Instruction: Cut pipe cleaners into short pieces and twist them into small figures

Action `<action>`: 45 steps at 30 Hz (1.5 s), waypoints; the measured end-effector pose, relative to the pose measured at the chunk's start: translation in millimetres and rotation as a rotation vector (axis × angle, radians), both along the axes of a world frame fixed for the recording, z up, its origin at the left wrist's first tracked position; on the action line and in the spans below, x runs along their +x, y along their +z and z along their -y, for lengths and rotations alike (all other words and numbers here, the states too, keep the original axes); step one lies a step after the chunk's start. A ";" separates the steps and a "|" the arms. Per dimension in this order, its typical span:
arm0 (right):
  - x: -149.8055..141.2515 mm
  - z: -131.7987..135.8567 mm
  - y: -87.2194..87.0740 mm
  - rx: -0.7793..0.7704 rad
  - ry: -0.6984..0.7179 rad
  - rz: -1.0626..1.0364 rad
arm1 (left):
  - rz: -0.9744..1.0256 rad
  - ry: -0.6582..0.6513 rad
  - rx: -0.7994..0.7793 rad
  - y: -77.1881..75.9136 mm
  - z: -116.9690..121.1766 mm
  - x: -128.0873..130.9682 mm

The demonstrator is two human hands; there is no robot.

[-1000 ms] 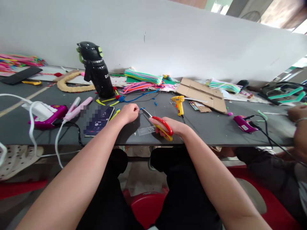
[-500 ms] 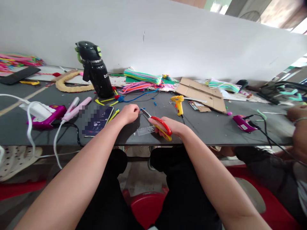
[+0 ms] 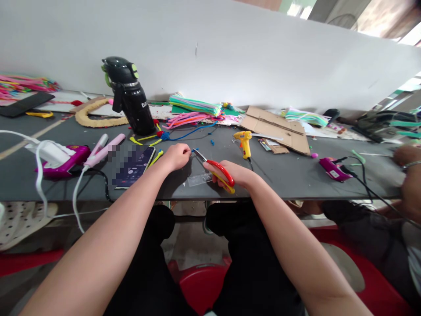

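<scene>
Right hand (image 3: 230, 172) is closed through the handles of red-and-yellow scissors (image 3: 215, 165), blades directed forward and to the left. Left hand (image 3: 178, 156) rests at the tabletop with its fingers curled inward. Blue piece (image 3: 194, 149) lies between the left fingertips and the scissor tips; whether the fingers grip it, or the blades touch it, I cannot tell from where I stand.

Work surface: a dark grey tabletop (image 3: 279, 182), scattered with small scraps. Transparent ruler (image 3: 197, 180) lies flat, partly beneath the right hand. Yellow glue gun (image 3: 245, 142) is positioned beyond that hand, nozzle to the left, its black cord leading from the handle. A smartphone (image 3: 140, 166) lies beside the left forearm. Left of it are a pink hair straightener (image 3: 108, 150) and a magenta power socket (image 3: 79, 153) with a white plug inserted.

Rear edge: a black bottle (image 3: 135, 105) stands left of pastel pipe-cleaner bundle (image 3: 195, 105); folded cardboard (image 3: 276, 128) lies to the right.

Room: a plain white partition (image 3: 246, 57) closes off the back of the table. Red stool (image 3: 204, 285) shows below, between the person's legs. At far right, another person's forearm (image 3: 412, 182) reaches the tabletop.
</scene>
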State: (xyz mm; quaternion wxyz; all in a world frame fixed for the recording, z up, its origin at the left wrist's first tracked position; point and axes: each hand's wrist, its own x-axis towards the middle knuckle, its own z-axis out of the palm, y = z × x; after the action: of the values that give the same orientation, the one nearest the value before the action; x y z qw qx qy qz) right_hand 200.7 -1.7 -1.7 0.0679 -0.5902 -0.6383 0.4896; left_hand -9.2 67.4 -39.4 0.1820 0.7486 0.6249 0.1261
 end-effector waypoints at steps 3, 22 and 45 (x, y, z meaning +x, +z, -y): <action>-1.1 0.0 -0.7 0.000 -0.012 -0.009 | 0.000 0.005 -0.010 1.7 1.7 0.9; -7.3 -4.2 -2.8 0.010 -0.030 0.044 | -0.066 0.049 0.016 -1.4 6.1 -14.6; 9.0 1.3 -7.1 -0.074 -0.027 -0.130 | -0.011 0.084 0.099 1.9 -2.2 -19.7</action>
State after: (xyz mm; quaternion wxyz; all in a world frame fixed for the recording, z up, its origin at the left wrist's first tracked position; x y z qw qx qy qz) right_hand 209.7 -2.9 -8.7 0.0942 -0.5679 -0.6059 0.5491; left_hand -28.9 69.7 -37.5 0.1358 0.7306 0.6497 0.1603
